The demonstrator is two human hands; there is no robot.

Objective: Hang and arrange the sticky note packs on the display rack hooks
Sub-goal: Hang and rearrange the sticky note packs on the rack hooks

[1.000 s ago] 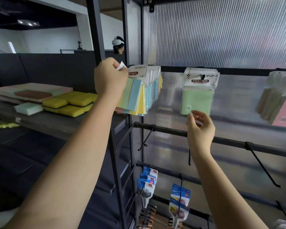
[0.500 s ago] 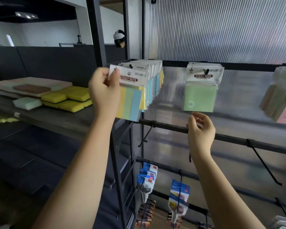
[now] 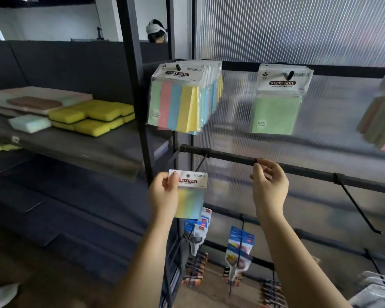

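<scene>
- I see the multicolour stack [image 3: 182, 96] hanging above my fingers, now one pack lighter.
- My left hand [image 3: 165, 194] has dropped, fingers clamped on that sticky note pack [image 3: 190, 194].
- Right hand [image 3: 268, 187] pinches the empty rail's hook clip [image 3: 255, 161], likely its new home.

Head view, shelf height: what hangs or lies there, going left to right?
pale sponge → yellow sponges → multicolour sticky note packs → green sticky note packs → blurred packs at the right edge.
</scene>
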